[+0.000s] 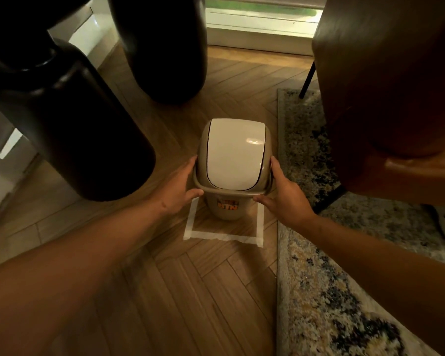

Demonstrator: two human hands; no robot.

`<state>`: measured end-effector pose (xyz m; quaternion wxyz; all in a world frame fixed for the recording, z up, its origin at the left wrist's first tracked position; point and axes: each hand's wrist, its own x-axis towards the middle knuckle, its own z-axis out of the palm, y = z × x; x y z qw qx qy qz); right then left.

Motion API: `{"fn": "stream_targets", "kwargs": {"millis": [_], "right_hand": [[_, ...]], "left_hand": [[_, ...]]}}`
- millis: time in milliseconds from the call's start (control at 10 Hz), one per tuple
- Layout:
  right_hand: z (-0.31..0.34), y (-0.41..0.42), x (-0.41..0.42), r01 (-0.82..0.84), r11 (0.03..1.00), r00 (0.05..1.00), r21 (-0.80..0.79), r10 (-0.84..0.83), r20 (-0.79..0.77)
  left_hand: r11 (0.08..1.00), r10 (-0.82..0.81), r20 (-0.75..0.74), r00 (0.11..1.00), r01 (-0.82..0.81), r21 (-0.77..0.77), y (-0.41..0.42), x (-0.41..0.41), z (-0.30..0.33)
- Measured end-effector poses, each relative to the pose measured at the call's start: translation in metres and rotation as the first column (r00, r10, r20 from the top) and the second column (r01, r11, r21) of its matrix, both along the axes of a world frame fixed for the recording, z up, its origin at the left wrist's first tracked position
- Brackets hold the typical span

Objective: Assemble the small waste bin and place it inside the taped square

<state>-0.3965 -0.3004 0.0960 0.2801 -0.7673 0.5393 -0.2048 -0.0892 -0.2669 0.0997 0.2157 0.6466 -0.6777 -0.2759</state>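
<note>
A small beige waste bin [226,209] with a white swing lid [234,155] stands upright on the wooden floor, its base within the white taped square [224,236]. The square's far side is hidden behind the bin. My left hand [179,188] grips the lid's rim on the left, thumb under the front edge. On the right side, my right hand [284,194] holds the same rim. An orange label shows on the bin's front.
Two large dark vases [70,129] [165,52] stand to the left and behind. A brown leather chair [391,86] with a black leg rises at the right over a patterned rug [326,291]. A window sill runs along the back.
</note>
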Motion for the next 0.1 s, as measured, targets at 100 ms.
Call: {"fn": "stream_targets", "kwargs": {"millis": [100], "right_hand": [[0.0056, 0.0024, 0.0018, -0.023, 1.0, 0.996, -0.005, 0.024, 0.081]], "left_hand": [[1.0, -0.004, -0.028, 1.0, 0.004, 0.003, 0.0024, -0.0023, 0.0047]]}}
